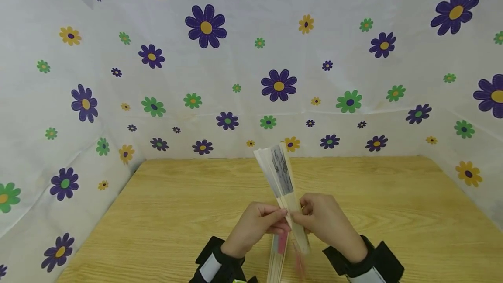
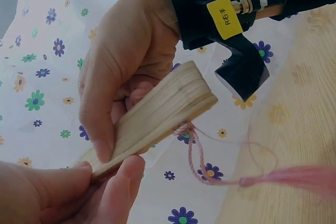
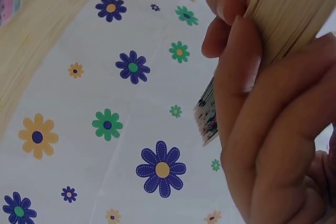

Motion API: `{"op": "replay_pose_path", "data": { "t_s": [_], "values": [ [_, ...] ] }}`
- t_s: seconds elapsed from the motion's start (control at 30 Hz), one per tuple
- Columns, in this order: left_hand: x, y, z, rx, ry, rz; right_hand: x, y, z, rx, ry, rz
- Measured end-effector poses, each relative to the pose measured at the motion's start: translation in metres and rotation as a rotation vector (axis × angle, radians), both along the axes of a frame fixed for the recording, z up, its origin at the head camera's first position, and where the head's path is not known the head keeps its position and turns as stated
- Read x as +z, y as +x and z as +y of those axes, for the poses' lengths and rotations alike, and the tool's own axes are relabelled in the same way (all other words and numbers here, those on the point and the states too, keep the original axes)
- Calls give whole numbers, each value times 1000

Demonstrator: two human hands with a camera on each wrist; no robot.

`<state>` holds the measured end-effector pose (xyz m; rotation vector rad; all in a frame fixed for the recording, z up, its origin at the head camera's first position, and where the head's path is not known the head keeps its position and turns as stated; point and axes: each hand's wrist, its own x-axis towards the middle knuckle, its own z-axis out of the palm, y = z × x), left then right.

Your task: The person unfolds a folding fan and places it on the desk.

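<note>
A folding fan (image 1: 283, 176), spread slightly at its top, stands tilted above the table between both hands. Its pale leaf carries a grey printed band over bare wooden ribs. From the left side, my left hand (image 1: 257, 224) pinches the ribs between thumb and fingers. My right hand (image 1: 324, 215) grips the right edge lower down. In the left wrist view, the wooden rib end (image 2: 163, 103) shows between the two hands, with a pink tassel (image 2: 294, 178) hanging from a looped cord. Dark patterned leaf edges (image 3: 206, 114) peek out past the right fingers.
A second, folded fan (image 1: 276, 259) with a pink and grey patch lies on the wooden table (image 1: 177, 213) beneath the hands, near the front edge. White flowered cloth (image 1: 235, 64) walls the table at the back and both sides.
</note>
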<state>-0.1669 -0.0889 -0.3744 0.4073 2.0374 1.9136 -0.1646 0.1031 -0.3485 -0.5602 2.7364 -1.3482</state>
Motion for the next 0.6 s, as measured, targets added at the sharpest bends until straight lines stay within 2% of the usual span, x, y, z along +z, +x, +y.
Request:
{"op": "replay_pose_path", "data": {
  "t_s": [0.3, 0.6],
  "values": [
    [-1, -1, -1, 3, 8, -12, 1, 0, -2, -45, 19, 13],
    [1, -1, 0, 13, 9, -17, 4, 0, -2, -137, 59, 5]
  ]
}}
